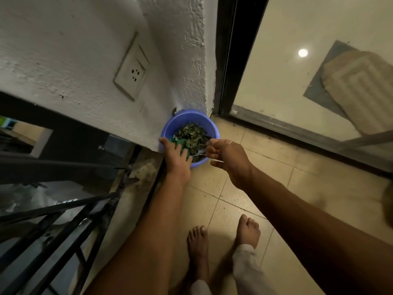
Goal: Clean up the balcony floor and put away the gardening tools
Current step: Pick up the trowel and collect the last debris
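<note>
Frame centre: a blue bucket [170, 128] of dry leaves [193, 135] sits against the wall [180, 81] corner. Our left hand [177, 158] rests spread-fingered on its rim; our right hand [228, 155] pinches its thin wire handle [197, 155]. We should lift level, steadying the rim.

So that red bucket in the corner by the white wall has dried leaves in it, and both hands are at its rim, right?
Not quite: the head view shows the bucket is blue, not red. The rest holds: it stands in the corner by the white wall, has dried leaves in it, and the left hand and the right hand, pinching a thin strand, are at its rim.
</note>
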Motion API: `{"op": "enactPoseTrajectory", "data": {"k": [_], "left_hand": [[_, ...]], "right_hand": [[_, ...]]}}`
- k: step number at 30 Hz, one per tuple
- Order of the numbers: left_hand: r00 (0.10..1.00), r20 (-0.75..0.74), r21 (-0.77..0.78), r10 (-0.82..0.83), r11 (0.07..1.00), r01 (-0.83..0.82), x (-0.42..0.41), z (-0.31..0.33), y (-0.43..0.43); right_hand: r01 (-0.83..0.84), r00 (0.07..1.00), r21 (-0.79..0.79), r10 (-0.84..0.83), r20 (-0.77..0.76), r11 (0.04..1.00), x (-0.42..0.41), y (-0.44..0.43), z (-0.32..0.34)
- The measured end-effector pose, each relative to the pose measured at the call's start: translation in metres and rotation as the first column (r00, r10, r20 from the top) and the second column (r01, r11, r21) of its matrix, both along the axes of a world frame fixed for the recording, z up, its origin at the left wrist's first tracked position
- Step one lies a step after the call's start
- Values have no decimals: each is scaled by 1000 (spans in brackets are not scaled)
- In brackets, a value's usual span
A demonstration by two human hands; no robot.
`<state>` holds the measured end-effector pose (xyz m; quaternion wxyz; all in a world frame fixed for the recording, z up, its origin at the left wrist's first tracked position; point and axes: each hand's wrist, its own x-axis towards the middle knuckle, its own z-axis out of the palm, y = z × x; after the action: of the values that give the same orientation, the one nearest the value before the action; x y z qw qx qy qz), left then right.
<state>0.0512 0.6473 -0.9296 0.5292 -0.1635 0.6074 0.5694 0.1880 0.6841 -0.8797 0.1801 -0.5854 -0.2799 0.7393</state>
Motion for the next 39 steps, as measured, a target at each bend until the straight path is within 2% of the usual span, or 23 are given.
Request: {"op": "enactPoseTrajectory", "data": {"k": [3, 5, 8, 12, 17, 22, 26, 31, 35, 39], "left_hand": [[960, -173, -99, -222, 973, 207, 21, 31, -13], [927, -220, -153, -305, 949, 276, 39, 51, -23], [897, -211, -179, -388, 918, 355, 64, 81, -34], [852, -186, -136, -489, 872, 470, 104, 123, -47], [737, -213, -75, -641, 763, 642, 173, 179, -65], [543, -228, -64, -808, 569, 820, 271, 224, -108], [322, -208, -93, -924, 346, 934, 368, 252, -169], [102, -187, -87, -977, 119, 989, 482, 271, -258], [-23, -181, -69, -983, -11, 998, 560, 286, -337], [-146, -170, -73, -975, -135, 988, 626, 293, -406]], "right_hand": [[56, 998, 16, -56, 42, 998, 17, -11, 20], [122, 992, 5, -122, 36, 993, 31, -23, 36], [233, 972, -19, -233, 9, 972, 52, -43, 60], [385, 923, -7, -385, -21, 923, 87, -77, 98], [577, 817, 16, -576, -36, 817, 147, -125, 151], [747, 664, 49, -747, -31, 663, 232, -198, 190], [883, 468, 54, -884, -3, 467, 319, -277, 211], [967, 247, 59, -969, 3, 247, 419, -379, 228], [988, 142, 58, -990, 16, 143, 487, -464, 238], [991, 103, 79, -993, 56, 107, 545, -537, 245]]}}
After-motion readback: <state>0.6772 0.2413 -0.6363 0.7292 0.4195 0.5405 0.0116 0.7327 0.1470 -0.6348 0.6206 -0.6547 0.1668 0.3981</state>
